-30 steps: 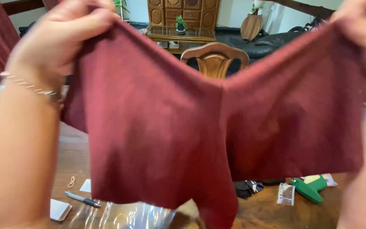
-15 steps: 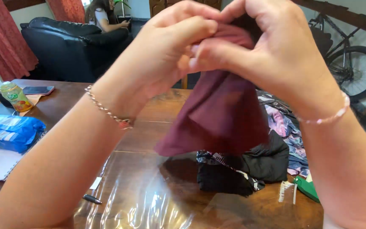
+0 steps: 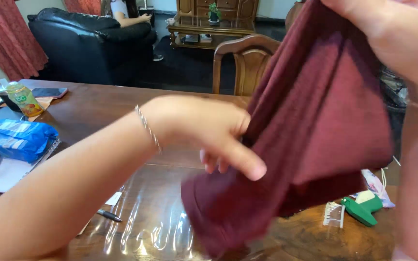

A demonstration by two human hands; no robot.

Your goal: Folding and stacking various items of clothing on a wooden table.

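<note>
A dark maroon cloth (image 3: 315, 130) hangs in front of me over the wooden table (image 3: 102, 111). My right hand (image 3: 397, 38), at the top right, is closed on the cloth's upper edge. At mid-height my left hand (image 3: 204, 130) touches the cloth's left edge; its fingers curl behind the fabric and the thumb points down-right. A thin bracelet circles my left wrist. The cloth's lower end sags close to a clear plastic sheet (image 3: 146, 232) on the table.
A blue bag (image 3: 15, 140), a small bottle (image 3: 22, 99) and a phone (image 3: 49, 92) lie at the left. A pen (image 3: 108, 215) is near the plastic. A green tool (image 3: 361, 210) rests at right. A wooden chair (image 3: 243, 65) and black sofa (image 3: 88, 38) stand behind.
My hands were bunched together on the cloth half a second ago. They have come apart: the right hand lifted up and right, the left dropped lower, and the cloth hangs longer.
</note>
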